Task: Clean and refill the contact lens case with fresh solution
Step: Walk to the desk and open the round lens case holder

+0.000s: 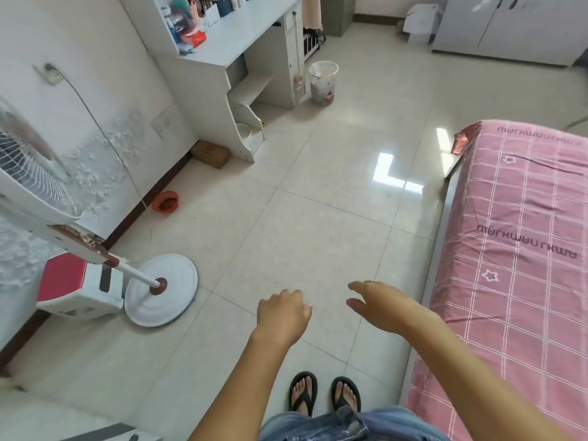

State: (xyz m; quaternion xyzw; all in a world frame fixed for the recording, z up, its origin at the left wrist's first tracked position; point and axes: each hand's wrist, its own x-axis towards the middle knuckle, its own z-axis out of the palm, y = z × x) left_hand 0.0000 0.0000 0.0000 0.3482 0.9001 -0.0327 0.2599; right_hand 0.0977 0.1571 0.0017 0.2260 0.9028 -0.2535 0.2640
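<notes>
Fan: a white pedestal fan [35, 179] with a wire grille leans in at the far left, its pole ending in a round white base [160, 289] on the floor.
Stool: a low red-and-white plastic stool [74, 286] stands just beside the fan's base, against the wall.
Bowl: a small orange bowl [165, 202] lies on the floor near the dark skirting board.
Desk: a white laminate desk [241, 49] stands against the far wall, its top crowded with bottles, boxes and packets too small to tell apart.
Bin: a pale patterned waste bin [323, 82] sits just beside the desk's right side.
Floor: glossy beige tiles [318, 192] catch bright window reflections.
Left hand: the left hand [283, 313] hangs over the tiles, fingers loosely curled, holding nothing.
Right hand: the right hand [380, 305] reaches forward, fingers spread and relaxed, holding nothing.
Feet: two feet in black flip-flops [324, 396] stand on the tiles below the hands.
Bed: a bed with a pink checked sheet [521, 249] printed with stars and lettering fills the right side.
Contact lens case: cannot be made out; whether it lies among the desk clutter cannot be told.
</notes>
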